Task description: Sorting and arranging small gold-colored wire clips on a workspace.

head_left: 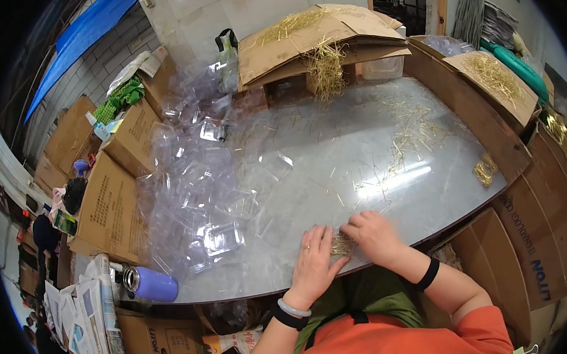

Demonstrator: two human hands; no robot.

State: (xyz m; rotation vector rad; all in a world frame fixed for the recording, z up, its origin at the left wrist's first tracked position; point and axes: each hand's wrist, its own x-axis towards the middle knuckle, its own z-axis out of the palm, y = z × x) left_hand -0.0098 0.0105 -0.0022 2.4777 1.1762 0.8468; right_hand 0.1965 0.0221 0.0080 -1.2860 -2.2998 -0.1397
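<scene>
My left hand [313, 263] and my right hand [373, 234] rest side by side at the near edge of a grey metal table [334, 148]. Between them lies a small bundle of thin golden sticks [341, 245]; both hands press on it, fingers curled around it. The left hand wears a ring, with a pale bangle and a black band on the wrist. The right wrist carries a black band. More golden sticks [411, 133] lie scattered across the table's right half.
A heap of clear plastic trays [196, 182] covers the table's left side. Cardboard boxes [110, 207] line the left, flattened cardboard with straw [320, 38] sits at the back, and boxes [485, 80] stand right. A purple flask [150, 284] lies near left.
</scene>
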